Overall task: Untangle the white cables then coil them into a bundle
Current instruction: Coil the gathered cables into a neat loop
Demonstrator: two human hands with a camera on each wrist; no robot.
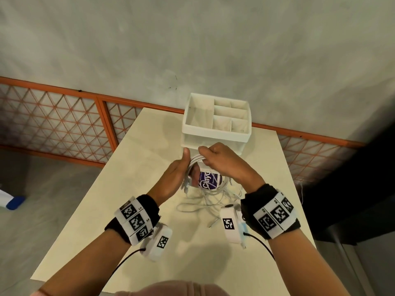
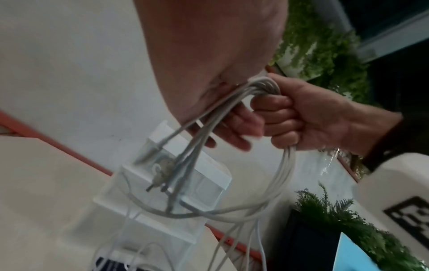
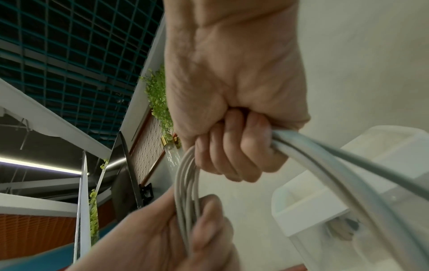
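Head view shows the left hand (image 1: 174,178) and right hand (image 1: 222,159) both gripping the white cable coil (image 1: 195,162), loose ends (image 1: 205,201) trailing toward the table (image 1: 132,189) below.

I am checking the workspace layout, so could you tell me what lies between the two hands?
In the head view, the looped white cables span from the left hand to the right hand; a purple-labelled item shows through the loop.
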